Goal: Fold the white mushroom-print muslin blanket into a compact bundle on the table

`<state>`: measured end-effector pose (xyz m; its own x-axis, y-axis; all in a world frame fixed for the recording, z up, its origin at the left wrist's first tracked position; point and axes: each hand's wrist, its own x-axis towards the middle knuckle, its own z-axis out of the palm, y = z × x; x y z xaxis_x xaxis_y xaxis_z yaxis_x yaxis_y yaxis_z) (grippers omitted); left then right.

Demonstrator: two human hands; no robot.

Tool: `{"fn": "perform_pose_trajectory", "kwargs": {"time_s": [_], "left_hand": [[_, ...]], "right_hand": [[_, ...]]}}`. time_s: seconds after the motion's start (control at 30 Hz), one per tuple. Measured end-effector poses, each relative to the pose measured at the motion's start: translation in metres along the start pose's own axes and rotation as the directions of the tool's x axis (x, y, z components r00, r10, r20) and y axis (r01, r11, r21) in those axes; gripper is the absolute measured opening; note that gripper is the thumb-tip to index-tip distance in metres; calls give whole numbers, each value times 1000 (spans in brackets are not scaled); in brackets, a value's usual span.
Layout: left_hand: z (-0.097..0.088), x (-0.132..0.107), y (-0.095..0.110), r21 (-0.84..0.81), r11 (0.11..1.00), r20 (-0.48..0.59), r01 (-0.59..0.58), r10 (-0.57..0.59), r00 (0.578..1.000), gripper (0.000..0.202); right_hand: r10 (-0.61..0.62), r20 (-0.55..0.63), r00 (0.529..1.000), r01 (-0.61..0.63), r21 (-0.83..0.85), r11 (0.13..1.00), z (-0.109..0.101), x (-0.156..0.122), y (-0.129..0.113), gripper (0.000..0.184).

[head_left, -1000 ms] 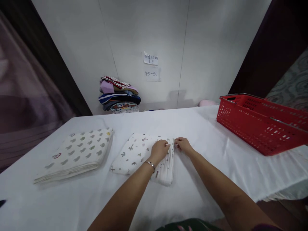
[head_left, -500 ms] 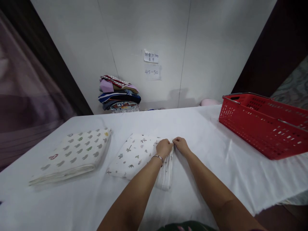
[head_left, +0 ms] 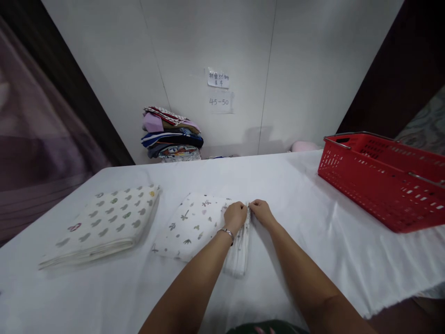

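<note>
A white cloth with small leaf and plant prints (head_left: 194, 225) lies folded on the white-covered table. Its right end is doubled over in layers. My left hand (head_left: 235, 216) is closed at the far right corner of this cloth, a bracelet on its wrist. Right beside it, my right hand (head_left: 261, 211) pinches the same corner, fingertips together. Part of the fold is hidden under my left hand and forearm. To the left lies a second folded white cloth with grey spots (head_left: 107, 218), apart from both hands.
A red plastic basket (head_left: 375, 185) with metal handles stands at the right of the table (head_left: 278, 178). Behind the far edge rises a stack of folded textiles (head_left: 172, 134). Two paper notes (head_left: 221, 102) are stuck on the wall. A purple curtain (head_left: 41, 130) hangs at the left.
Both hands stay at the cloth's far right corner and have barely moved. The view has shifted very slightly.
</note>
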<state>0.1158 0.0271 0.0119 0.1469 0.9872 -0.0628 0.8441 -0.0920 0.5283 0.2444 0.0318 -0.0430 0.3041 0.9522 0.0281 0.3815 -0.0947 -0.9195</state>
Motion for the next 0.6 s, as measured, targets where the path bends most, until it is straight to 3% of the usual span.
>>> {"fn": "perform_pose_trajectory", "kwargs": {"time_s": [0.3, 0.6], "left_hand": [[5, -4, 5, 4, 999, -30, -49, 49, 998, 26], [9, -3, 8, 60, 997, 0, -53, 54, 999, 16]], "right_hand": [[108, 59, 992, -117, 188, 975, -7, -9, -14, 19], [140, 62, 988, -151, 250, 957, -6, -9, -14, 21]]}}
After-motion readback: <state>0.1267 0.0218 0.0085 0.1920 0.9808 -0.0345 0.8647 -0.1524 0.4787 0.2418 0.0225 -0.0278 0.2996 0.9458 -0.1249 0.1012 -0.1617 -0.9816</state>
